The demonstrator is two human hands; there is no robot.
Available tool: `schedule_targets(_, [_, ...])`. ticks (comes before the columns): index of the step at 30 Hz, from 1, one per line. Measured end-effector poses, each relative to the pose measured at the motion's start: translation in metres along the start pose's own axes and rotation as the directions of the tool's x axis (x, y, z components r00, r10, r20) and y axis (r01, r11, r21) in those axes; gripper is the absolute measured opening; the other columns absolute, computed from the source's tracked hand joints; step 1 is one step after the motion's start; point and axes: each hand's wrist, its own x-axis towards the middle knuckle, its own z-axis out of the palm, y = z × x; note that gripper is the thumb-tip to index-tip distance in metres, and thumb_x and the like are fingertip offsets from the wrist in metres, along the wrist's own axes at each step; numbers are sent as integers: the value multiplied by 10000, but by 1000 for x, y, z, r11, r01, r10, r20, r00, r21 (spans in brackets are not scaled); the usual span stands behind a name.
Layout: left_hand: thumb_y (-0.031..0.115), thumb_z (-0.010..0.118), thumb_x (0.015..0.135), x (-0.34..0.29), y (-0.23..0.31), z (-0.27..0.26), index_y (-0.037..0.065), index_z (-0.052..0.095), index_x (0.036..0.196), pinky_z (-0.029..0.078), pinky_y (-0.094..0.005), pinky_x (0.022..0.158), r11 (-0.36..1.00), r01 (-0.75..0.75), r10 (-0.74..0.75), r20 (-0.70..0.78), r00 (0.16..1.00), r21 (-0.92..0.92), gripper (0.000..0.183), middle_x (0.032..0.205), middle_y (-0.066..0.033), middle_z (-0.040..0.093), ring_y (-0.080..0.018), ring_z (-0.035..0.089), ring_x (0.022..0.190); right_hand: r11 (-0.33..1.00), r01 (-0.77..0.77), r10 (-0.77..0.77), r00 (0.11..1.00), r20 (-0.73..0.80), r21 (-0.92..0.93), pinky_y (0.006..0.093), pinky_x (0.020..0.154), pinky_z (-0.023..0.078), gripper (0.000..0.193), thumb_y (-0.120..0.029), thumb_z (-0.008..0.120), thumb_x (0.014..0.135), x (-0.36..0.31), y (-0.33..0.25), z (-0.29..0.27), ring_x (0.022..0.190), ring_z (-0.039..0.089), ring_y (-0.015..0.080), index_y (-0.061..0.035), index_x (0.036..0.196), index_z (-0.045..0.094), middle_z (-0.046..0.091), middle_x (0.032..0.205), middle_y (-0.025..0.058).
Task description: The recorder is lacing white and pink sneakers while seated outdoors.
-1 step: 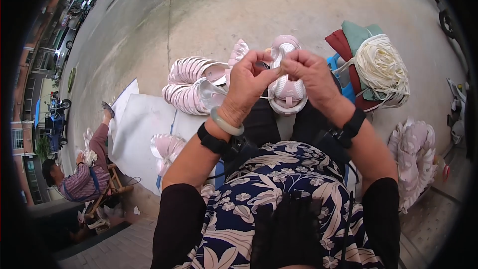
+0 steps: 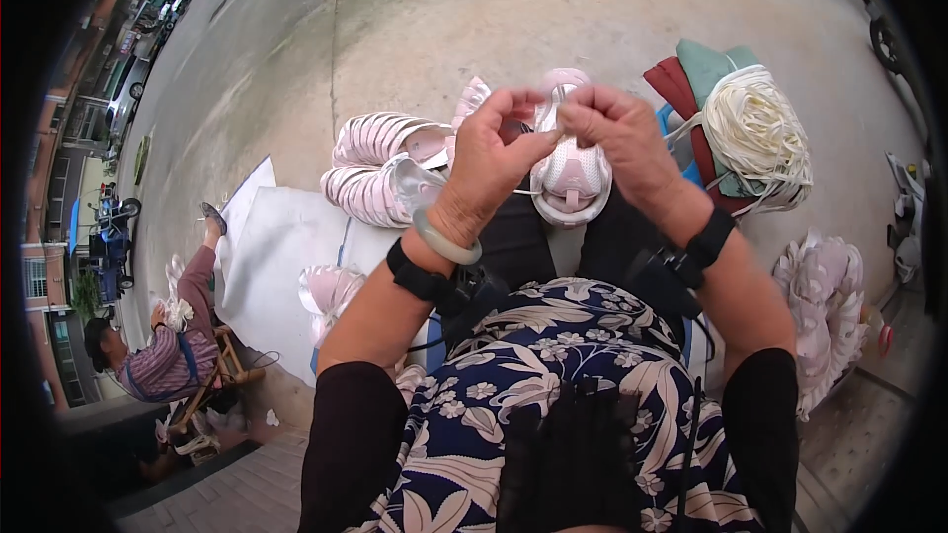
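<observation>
A pink and white sneaker stands upright beyond my lap, its toe toward me. Over its tongue and lacing area my hands meet at the fingertips. My left hand is closed, its thumb reaching over to the other hand's fingers. My right hand pinches thumb and forefinger together. Whatever lies between the fingertips is too small and blurred to name. A short white lace end sticks out on the shoe's left side. Several pink and white shoe pieces lie close by on the left.
At right, a large bundle of white laces rests on green and dark red cloth. More pink shoe parts are stacked at far right. White sheeting covers ground on the left, where another person sits handling white material.
My right hand and wrist have shifted slightly to the right, and its fingers have lifted a little. The left hand stays nearly in place. The sneaker remains where it was.
</observation>
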Motion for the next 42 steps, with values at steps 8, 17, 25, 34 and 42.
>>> schedule_targets(8, [91,539,863,19,49,29,-6,522,1006,454,-205,602,971,-159,199,229,953,-181,174,735,-1,556,-55,542,645,894,433,-428,901,64,-115,188,622,432,152,-167,607,852,6,-92,-9,706,534,44,-24,857,658,610,751,-16])
schedule_targets(17, [200,488,926,-28,15,1,9,574,913,383,-185,466,990,108,-139,559,817,88,210,621,24,493,-36,475,533,837,308,-315,947,-61,452,426,975,432,167,-82,452,920,2,-116,-193,911,606,195,51,1014,490,594,1008,182])
schedule_targets(25, [242,456,940,-39,-12,28,19,550,834,374,-233,559,995,-54,-29,782,622,80,264,637,-11,461,-74,434,604,857,67,56,974,-221,511,196,541,416,124,-71,521,872,-3,-68,-221,564,452,86,32,934,490,497,743,44])
schedule_targets(34, [136,456,892,-34,-29,39,2,520,804,393,-282,576,995,-65,-33,859,511,77,172,634,-67,481,-156,458,587,905,-367,256,874,-413,-216,247,419,336,101,-166,593,770,16,56,-115,495,428,84,-82,775,538,481,642,-12])
schedule_targets(42, [194,462,904,-23,-26,49,6,467,749,374,-296,536,993,-119,70,846,529,-8,243,592,-75,441,-179,427,531,309,95,-119,991,61,-946,371,594,462,176,-165,607,685,42,81,-63,656,587,287,-61,819,562,577,668,148])
